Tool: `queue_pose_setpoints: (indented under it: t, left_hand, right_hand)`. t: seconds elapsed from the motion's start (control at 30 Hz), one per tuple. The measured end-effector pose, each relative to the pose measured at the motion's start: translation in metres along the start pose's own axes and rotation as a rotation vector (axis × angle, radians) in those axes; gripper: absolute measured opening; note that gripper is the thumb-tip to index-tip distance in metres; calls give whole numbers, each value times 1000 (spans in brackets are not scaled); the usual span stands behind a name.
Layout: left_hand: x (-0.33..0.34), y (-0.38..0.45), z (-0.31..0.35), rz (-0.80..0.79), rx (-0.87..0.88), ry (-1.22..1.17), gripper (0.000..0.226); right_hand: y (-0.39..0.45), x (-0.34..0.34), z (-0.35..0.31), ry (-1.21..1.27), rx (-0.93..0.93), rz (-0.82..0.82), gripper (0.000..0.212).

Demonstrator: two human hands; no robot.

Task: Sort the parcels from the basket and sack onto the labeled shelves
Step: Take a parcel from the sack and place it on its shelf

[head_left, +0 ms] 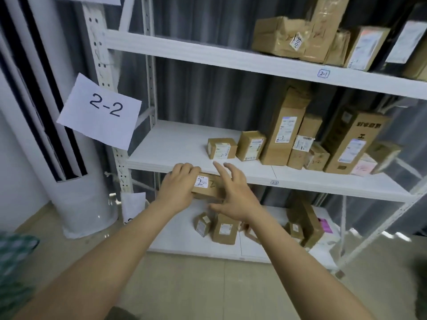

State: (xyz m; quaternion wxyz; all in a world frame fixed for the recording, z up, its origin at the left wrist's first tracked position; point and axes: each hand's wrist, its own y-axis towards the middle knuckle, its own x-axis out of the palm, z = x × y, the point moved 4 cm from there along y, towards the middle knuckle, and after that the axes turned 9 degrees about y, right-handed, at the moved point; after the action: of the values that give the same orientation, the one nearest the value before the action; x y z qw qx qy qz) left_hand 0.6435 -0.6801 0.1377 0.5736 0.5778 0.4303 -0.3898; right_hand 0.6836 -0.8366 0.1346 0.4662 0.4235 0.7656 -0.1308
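While the left hand (179,184) curls its fingers (187,169) over the far edge of the small parcel (208,189), the box sits just below and in front of the 2-2 shelf (175,146), long axis running left to right. The right hand (233,192) rests beside it, fingers spread apart, touching its right end.
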Motion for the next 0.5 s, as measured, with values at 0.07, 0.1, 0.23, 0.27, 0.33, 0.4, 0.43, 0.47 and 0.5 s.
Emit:
queue_pose_setpoints:
  t: [0.07, 0.1, 0.23, 0.27, 0.33, 0.4, 0.43, 0.47, 0.5]
  left_hand:
    - [1, 9, 15, -20, 3, 27, 61]
    - [1, 12, 18, -40, -7, 11, 61]
    - [3, 8, 10, -124, -148, -182, 76]
    - [2, 4, 5, -132, -194, -266, 78]
    - [-2, -4, -5, -118, -292, -467, 74]
    - [-8, -8, -20, -49, -363, -535, 62]
    - [-10, -8, -28, -6, -395, -529, 56]
    - [-13, -8, -36, 37, -430, -533, 51]
    - [-15, -7, -43, 72, -468, -553, 46]
  right_hand:
    - [16, 0, -1, -150, -42, -61, 86]
    - [22, 0, 1, -195, -51, -66, 76]
    - [39, 1, 11, -232, -105, -117, 64]
    - [42, 0, 12, -235, -131, -118, 63]
    - [48, -2, 13, -233, -194, -89, 61]
    - [54, -6, 11, -216, -264, -31, 59]
    - [57, -8, 10, -207, -301, 1, 58]
    - [61, -10, 9, -202, -333, 30, 57]
    - [66, -10, 8, -202, -358, 53, 56]
